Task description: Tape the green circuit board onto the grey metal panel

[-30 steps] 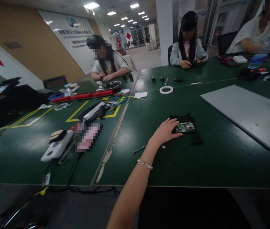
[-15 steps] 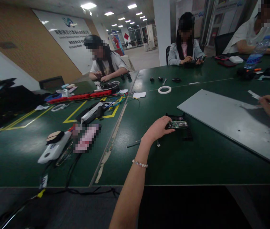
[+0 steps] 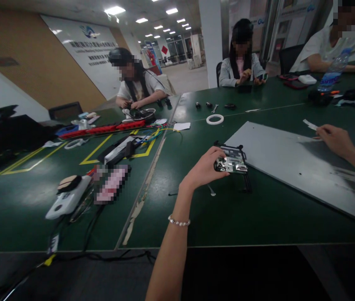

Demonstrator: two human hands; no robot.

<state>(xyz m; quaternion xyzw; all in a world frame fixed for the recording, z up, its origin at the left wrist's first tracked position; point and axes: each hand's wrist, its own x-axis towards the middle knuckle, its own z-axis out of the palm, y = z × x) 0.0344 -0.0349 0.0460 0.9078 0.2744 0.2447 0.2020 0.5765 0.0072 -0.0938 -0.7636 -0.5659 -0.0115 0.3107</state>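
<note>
My left hand [image 3: 207, 167] is closed on the left side of a green circuit board [image 3: 234, 164] set in a black frame [image 3: 242, 152]. The frame is tilted, its far edge near the corner of a grey panel [image 3: 277, 144]. In my right hand [image 3: 335, 140], pinched between thumb and fingers, is a small pale strip [image 3: 309, 124], held above the panel. Further strips lie on the panel under my right forearm. Below my left hand a short cable with a light end [image 3: 211, 191] rests on the green table [image 3: 227, 221].
A roll of white tape [image 3: 215, 119] and a small wrench [image 3: 215, 108] lie beyond the board. To the left are a white device [image 3: 67, 200], a blurred pink phone-like object [image 3: 113, 184] and a red power strip [image 3: 102, 128]. Several people sit across the table; a bottle [image 3: 334, 71] stands at right.
My left hand has lifted and tilted the framed circuit board. My right hand has moved left with the strip. The grey panel appears shifted leftward, partly with the view.
</note>
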